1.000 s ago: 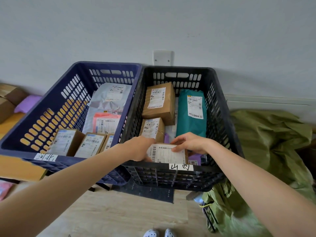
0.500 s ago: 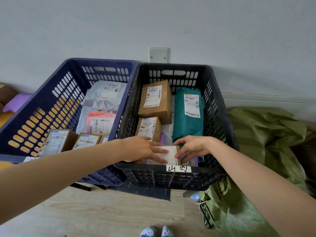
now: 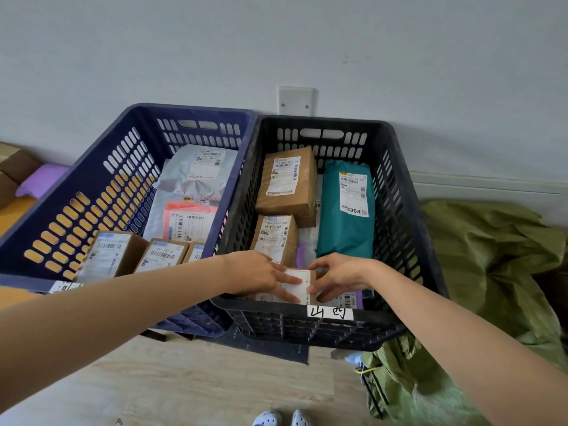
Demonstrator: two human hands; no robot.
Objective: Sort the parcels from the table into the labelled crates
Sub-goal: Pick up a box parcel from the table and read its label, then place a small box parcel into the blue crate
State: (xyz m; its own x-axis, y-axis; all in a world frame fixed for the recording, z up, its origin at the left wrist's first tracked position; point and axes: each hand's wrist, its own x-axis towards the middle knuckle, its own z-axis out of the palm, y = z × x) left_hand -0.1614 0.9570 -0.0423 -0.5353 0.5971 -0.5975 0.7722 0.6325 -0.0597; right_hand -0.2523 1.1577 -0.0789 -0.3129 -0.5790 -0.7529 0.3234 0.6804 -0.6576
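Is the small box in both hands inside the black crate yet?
Inside: small box sits below the black crate front rim, both hands touching it.

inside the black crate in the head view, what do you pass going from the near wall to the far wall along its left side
small labelled box held by the left hand and right hand → medium brown box → large brown box → far wall of the black crate
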